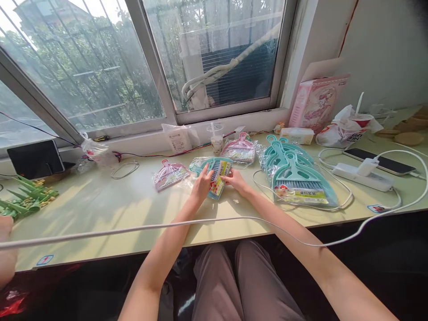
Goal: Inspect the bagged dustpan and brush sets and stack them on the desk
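Note:
Between my two hands is a small teal dustpan and brush set (219, 171) in clear plastic, with a yellow and white label across its bristles. It is tilted, its handle pointing to the upper left. My left hand (202, 183) grips its left side, and the fingers of my right hand (234, 179) pinch its right edge. A pink dustpan and brush set (171, 175) lies to the left, and another pink set (239, 148) lies behind. On the right, several teal dustpan and brush sets (297, 178) overlap in a pile.
A white cable (133, 229) crosses in front above my forearms. A power strip (363, 176) and phone (379, 160) lie at right, near a pink box (317, 102). A drink cup (216, 140) stands by the window. Far left are a tablet (36, 159), a plant (28, 196) and another person's arm (6, 249).

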Demonstrator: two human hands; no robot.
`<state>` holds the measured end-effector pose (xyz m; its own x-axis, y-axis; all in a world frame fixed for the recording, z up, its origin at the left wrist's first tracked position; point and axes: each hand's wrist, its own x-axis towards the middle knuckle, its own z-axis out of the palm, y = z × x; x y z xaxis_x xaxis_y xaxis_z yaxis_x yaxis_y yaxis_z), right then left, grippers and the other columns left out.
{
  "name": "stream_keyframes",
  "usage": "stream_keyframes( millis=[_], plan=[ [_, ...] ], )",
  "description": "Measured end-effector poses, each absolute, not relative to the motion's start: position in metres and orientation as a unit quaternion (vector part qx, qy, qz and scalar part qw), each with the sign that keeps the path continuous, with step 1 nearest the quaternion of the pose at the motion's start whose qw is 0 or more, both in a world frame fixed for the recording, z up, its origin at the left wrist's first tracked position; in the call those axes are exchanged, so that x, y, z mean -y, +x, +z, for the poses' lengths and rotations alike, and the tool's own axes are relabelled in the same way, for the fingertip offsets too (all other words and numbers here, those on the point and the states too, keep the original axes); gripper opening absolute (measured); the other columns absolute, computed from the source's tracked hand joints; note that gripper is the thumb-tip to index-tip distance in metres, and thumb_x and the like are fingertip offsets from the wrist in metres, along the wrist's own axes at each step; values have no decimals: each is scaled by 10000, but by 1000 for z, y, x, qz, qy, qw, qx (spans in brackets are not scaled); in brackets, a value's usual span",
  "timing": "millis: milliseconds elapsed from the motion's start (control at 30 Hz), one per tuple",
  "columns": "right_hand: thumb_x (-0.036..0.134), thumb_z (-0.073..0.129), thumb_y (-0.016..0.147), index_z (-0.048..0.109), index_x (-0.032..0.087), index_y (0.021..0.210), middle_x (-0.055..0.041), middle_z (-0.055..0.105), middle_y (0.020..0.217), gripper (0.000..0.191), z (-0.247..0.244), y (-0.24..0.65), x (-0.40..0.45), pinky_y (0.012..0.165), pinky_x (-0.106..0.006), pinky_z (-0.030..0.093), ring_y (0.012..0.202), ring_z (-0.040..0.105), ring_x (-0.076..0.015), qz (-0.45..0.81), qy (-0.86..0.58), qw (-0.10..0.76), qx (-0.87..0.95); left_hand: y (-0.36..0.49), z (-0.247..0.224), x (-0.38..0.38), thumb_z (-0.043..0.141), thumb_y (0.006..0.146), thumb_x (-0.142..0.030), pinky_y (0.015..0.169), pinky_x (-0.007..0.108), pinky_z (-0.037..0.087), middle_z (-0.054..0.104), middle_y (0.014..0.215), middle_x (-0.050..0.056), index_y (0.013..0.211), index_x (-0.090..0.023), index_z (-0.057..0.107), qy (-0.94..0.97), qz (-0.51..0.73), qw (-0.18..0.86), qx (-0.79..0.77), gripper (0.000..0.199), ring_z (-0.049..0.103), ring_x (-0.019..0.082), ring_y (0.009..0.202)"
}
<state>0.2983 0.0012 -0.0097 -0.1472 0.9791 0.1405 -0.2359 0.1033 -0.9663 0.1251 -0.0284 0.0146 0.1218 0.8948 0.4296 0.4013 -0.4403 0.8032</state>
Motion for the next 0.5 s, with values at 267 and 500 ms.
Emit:
stream_keyframes(
  millis=[267,500],
  plan=[
    [282,820,589,194,259,1548,-35,737,941,1145,-16,297,1,647,-365,609,747,689,-217,533,-367,541,537,128,7,30,604,808,-172,1214,525,248,470,1499,80,1180,-242,677,730,472,260,-420,386,393,345,1411],
    [299,766,685,0,231,1579,-21,712,839,1179,-5,296,13,577,-319,589,666,659,-195,472,-372,535,594,129,15,36,432,876,-69,1085,477,465,342,1581,103,1348,-199,569,802,350,68,-479,509,410,294,1408]
  ],
)
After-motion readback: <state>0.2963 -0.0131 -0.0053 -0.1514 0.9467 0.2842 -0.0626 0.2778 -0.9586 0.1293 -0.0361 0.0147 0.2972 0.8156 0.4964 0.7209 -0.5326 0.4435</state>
